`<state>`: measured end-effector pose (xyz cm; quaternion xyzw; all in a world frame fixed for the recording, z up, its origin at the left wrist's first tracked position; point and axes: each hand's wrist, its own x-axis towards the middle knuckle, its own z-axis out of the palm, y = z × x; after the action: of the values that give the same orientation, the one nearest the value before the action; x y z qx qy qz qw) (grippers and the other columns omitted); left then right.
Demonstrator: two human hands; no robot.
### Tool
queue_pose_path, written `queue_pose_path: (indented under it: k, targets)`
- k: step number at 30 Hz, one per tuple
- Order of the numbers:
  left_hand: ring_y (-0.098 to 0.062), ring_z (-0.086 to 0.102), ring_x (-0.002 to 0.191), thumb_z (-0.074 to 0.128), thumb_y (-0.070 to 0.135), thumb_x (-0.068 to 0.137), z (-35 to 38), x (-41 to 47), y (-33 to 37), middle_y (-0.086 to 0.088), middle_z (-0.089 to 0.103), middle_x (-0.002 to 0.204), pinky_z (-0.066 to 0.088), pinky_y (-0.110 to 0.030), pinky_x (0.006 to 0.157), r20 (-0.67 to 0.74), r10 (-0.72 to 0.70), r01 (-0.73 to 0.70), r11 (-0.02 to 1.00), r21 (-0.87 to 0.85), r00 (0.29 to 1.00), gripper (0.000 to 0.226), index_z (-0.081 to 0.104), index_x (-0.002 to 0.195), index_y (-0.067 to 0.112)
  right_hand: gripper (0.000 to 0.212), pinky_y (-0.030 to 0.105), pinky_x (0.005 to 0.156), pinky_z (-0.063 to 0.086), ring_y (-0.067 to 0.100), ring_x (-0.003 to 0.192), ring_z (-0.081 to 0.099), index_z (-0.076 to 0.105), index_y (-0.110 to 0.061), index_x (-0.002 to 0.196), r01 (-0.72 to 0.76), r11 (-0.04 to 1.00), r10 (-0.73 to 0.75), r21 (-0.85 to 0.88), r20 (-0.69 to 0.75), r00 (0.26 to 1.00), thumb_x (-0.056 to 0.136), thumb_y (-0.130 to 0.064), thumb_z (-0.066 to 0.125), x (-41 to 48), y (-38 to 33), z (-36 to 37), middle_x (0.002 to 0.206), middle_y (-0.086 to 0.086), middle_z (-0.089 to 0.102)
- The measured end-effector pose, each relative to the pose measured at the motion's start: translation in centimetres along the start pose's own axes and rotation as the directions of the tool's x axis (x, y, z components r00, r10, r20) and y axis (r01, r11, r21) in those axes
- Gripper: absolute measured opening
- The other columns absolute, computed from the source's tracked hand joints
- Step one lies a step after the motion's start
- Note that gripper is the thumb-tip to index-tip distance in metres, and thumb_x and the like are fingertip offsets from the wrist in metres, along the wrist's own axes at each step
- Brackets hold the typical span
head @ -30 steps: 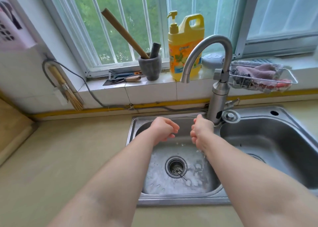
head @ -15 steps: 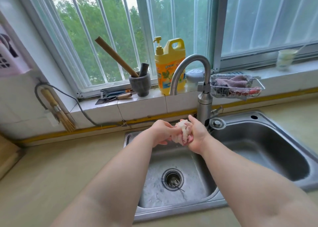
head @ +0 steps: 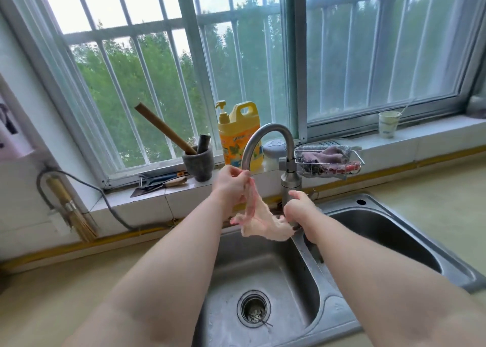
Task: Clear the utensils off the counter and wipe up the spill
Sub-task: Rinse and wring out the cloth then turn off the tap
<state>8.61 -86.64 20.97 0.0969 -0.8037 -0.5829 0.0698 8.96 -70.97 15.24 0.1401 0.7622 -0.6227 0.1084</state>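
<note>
A beige tabletop runs along the near side, with a steel double sink set into it below the barred window. A curved tap rises at the far edge of the sink, between the two basins. On the sill behind it stand a yellow soap bottle and, to its left, a stone mortar. Over the left basin hangs a pale, wet cloth, stretched between both hands. The left hand pinches its upper end with closed fingers; the right hand grips its lower right end, fingers curled shut.
</note>
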Motion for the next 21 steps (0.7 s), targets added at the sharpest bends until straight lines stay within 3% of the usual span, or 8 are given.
queue_pose_path:
  k: [3,4,6,9,11,14,18,21]
  targets:
    - [-0.02,0.067,0.085,0.069,0.033,0.088,0.6,-0.3,1.4,-0.005,0.067,0.091,0.06,-0.039,0.077,0.035,0.138,-0.141,0.977,0.157,0.99,0.019,0.059,0.087,0.018,0.065,0.031,0.088,0.034,0.025,0.126,0.045,0.039,-0.018,0.142,0.157,0.986,-0.166,0.055,0.231,0.959,0.084,-0.02,0.07,-2.1,-1.8,0.5,0.141,0.008,0.046]
    - [-0.019,0.066,0.081,0.071,0.034,0.086,0.8,-0.4,1.9,-0.004,0.067,0.088,0.059,-0.037,0.075,0.042,0.165,-0.17,0.966,0.196,0.985,0.02,0.058,0.084,0.018,0.069,0.029,0.084,0.036,0.021,0.117,0.05,0.04,-0.015,0.138,0.181,0.981,-0.195,0.076,0.273,0.942,0.081,-0.031,0.074,-2.6,-2.4,0.8,0.136,0.008,0.051]
    - [-0.017,0.064,0.076,0.072,0.034,0.086,1.1,-0.5,2.5,-0.002,0.066,0.083,0.057,-0.035,0.073,0.039,0.206,-0.209,0.944,0.254,0.978,0.021,0.058,0.081,0.02,0.063,0.026,0.07,0.043,0.015,0.099,0.059,0.045,-0.012,0.128,0.203,0.977,-0.213,0.065,0.3,0.93,0.078,-0.034,0.077,-2.9,-2.9,1.3,0.122,0.007,0.058]
    - [-0.019,0.063,0.078,0.068,0.035,0.089,0.9,-0.3,3.6,-0.001,0.064,0.081,0.056,-0.038,0.077,-0.004,0.292,-0.277,0.911,0.305,0.957,0.019,0.059,0.084,0.019,0.028,0.039,0.077,0.057,0.022,0.094,0.068,0.061,-0.015,0.103,0.28,0.954,-0.261,-0.102,0.173,0.95,0.08,-0.022,0.074,-2.3,-2.9,1.4,0.102,0.006,0.068]
    - [-0.02,0.064,0.08,0.064,0.035,0.092,0.0,0.1,4.4,-0.001,0.064,0.082,0.055,-0.042,0.08,-0.082,0.329,-0.289,0.903,0.317,0.941,0.018,0.058,0.086,0.019,0.009,0.038,0.083,0.057,0.02,0.088,0.069,0.068,-0.019,0.091,0.291,0.933,-0.275,-0.211,0.101,0.956,0.083,-0.022,0.071,-1.6,-2.6,0.6,0.094,0.001,0.071]
    - [-0.021,0.064,0.082,0.062,0.035,0.093,-1.5,1.3,5.2,-0.001,0.064,0.083,0.053,-0.043,0.083,-0.197,0.341,-0.277,0.915,0.295,0.919,0.019,0.055,0.083,0.021,0.02,0.023,0.068,0.051,0.011,0.076,0.065,0.071,-0.024,0.09,0.261,0.924,-0.269,-0.278,0.012,0.963,0.075,-0.033,0.08,-0.9,-2.8,-1.6,0.089,-0.005,0.069]
    - [-0.021,0.054,0.068,0.063,0.027,0.093,-2.0,2.5,6.1,-0.002,0.057,0.072,0.046,-0.037,0.068,-0.227,0.32,-0.293,0.945,0.147,0.92,0.026,0.048,0.073,0.019,0.019,0.027,0.086,0.049,0.018,0.098,0.063,0.065,-0.03,0.071,0.213,0.912,-0.285,-0.35,-0.168,0.944,0.07,-0.034,0.084,0.4,-5.2,-4.9,0.099,-0.005,0.07]
    - [-0.019,0.049,0.055,0.063,0.025,0.094,-1.5,3.5,7.2,-0.005,0.054,0.068,0.043,-0.034,0.053,-0.22,0.298,-0.3,0.954,0.028,0.929,0.025,0.048,0.075,0.017,0.008,0.027,0.079,0.05,0.022,0.096,0.064,0.072,-0.029,0.082,0.214,0.903,-0.34,-0.373,-0.316,0.885,0.078,-0.033,0.077,2.0,-8.0,-6.4,0.103,-0.003,0.072]
